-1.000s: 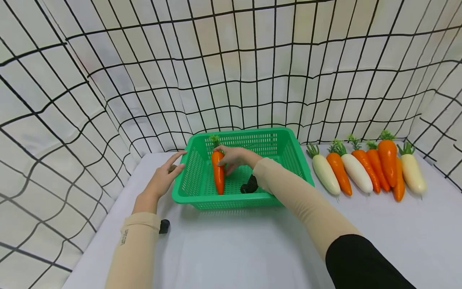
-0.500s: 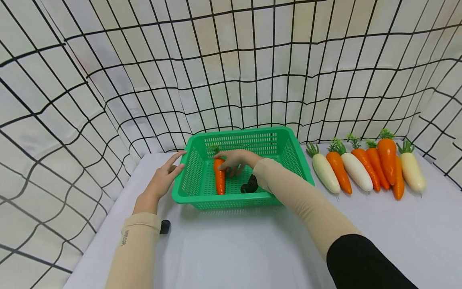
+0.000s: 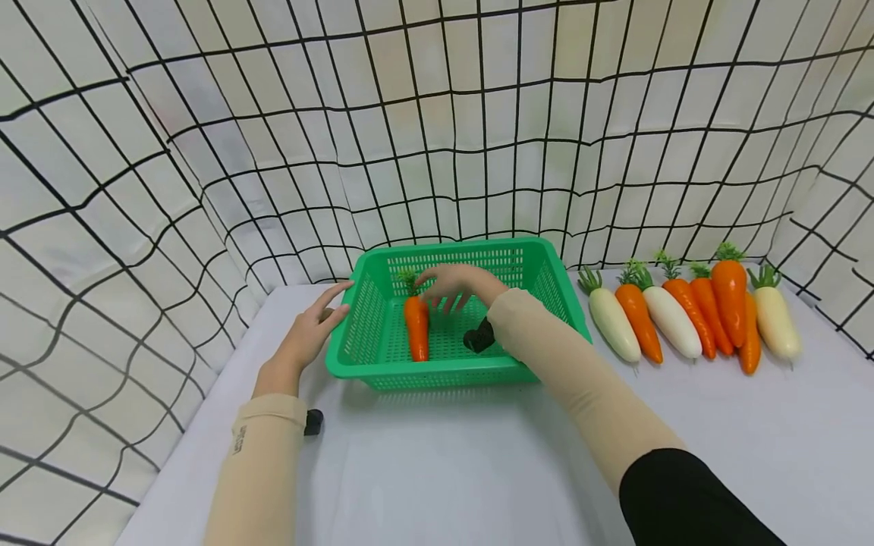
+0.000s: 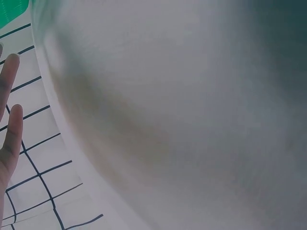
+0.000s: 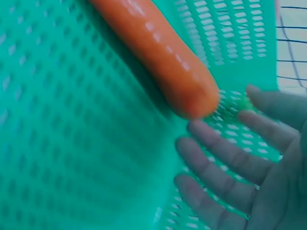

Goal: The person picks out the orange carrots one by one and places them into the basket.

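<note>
An orange carrot (image 3: 417, 327) with a frilly green top lies in the left part of the green plastic basket (image 3: 437, 371). Over the carrot's leafy end hovers my right hand (image 3: 460, 282), its fingers loosely spread and holding nothing. In the right wrist view the fingertips (image 5: 194, 127) are right by the carrot's thick end (image 5: 192, 96), and its leaves are partly hidden behind the hand. My left hand (image 3: 303, 337) is at the basket's left rim, fingers extended, with a fingertip touching the edge. Only some of its fingers (image 4: 14, 129) show in the left wrist view.
Right of the basket, several carrots (image 3: 695, 311) and white radishes (image 3: 672, 322) lie in a row on the white tablecloth (image 3: 437, 470). Black netting (image 3: 471, 144) over white cloth rises behind the basket and at both sides. Black devices (image 3: 480, 336) sit at both wrists.
The carrot was between my right fingers and lowered onto the basket floor. The right hand has since let go and lifted slightly away. My left hand stays at the rim.
</note>
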Motion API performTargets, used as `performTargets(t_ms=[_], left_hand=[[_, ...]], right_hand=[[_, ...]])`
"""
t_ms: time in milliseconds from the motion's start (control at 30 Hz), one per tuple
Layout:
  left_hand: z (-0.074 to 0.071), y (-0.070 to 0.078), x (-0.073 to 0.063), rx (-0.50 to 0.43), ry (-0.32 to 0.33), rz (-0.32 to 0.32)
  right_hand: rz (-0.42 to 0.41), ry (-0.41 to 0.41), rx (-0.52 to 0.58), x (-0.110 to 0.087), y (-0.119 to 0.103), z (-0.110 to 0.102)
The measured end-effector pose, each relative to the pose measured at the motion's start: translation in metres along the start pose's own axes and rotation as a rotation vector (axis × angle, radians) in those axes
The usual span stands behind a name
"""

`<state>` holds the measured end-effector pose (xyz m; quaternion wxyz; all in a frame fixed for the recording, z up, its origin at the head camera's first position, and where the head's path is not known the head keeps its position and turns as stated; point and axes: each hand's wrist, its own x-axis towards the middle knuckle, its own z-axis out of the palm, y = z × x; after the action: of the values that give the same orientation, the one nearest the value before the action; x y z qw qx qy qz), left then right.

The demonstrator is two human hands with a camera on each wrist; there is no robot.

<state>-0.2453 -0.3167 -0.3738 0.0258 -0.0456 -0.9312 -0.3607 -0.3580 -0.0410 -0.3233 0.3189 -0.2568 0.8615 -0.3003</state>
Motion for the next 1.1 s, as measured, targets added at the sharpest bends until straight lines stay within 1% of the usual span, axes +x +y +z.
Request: performTargets(t_ms=[100, 233, 400, 533, 667, 767, 867, 967, 1033, 1100], left_hand=[[-0.002, 0.0, -0.001, 0.021, -0.008, 0.011], [-0.002, 0.002, 0.003, 0.063, -0.019, 0.03], [-0.003, 0.003, 0.003, 0.08, -0.023, 0.039], [-0.005, 0.003, 0.001, 0.089, -0.02, 0.039], [-0.005, 0.002, -0.001, 0.096, -0.022, 0.038], [-0.006, 0.002, -0.001, 0.102, -0.021, 0.03], [-0.006, 0.002, -0.001, 0.106, -0.021, 0.026], [-0.006, 0.002, 0.0, 0.109, -0.025, 0.029], [-0.006, 0.003, 0.0, 0.113, -0.027, 0.032], [-0.006, 0.003, 0.001, 0.118, -0.031, 0.033]], right_hand=[[-0.029, 0.003, 0.009, -0.01, -0.003, -0.007], [-0.076, 0.028, -0.004, -0.026, -0.004, -0.02], [-0.147, 0.104, -0.032, -0.052, -0.009, -0.035], [-0.197, 0.149, -0.002, -0.074, -0.011, -0.042], [-0.231, 0.2, 0.024, -0.092, -0.006, -0.045], [-0.26, 0.253, 0.013, -0.108, 0.0, -0.047], [-0.314, 0.32, -0.045, -0.125, 0.009, -0.048], [-0.343, 0.384, -0.127, -0.143, 0.02, -0.05], [-0.329, 0.415, -0.178, -0.154, 0.027, -0.051], [-0.309, 0.438, -0.205, -0.165, 0.035, -0.053]])
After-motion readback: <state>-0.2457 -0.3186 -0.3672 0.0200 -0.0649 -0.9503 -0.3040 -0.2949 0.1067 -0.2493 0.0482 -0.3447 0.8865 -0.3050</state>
